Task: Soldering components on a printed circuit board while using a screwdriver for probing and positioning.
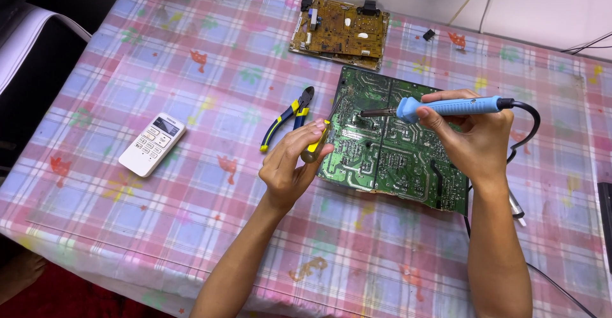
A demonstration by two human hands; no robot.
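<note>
Right hand (475, 139) grips the iron (446, 107), tip over the green board (389, 155); left hand (290, 165) pinches a yellow tool (315, 144) at the board's left edge. A slip could scorch neighbouring traces.

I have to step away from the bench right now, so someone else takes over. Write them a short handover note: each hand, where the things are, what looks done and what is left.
Right hand: holds the blue soldering iron level, its tip over the upper middle of the green circuit board.
Left hand: grips a yellow-handled tool, its tip at the board's left part near the iron.
Board lies solder side up on the checked tablecloth. Blue-and-yellow cutters lie just left of it, a white remote further left, a brown circuit board behind.
Done: tools and board are in position.
Left: the joint work itself; whether any joint is finished cannot be seen.
</note>
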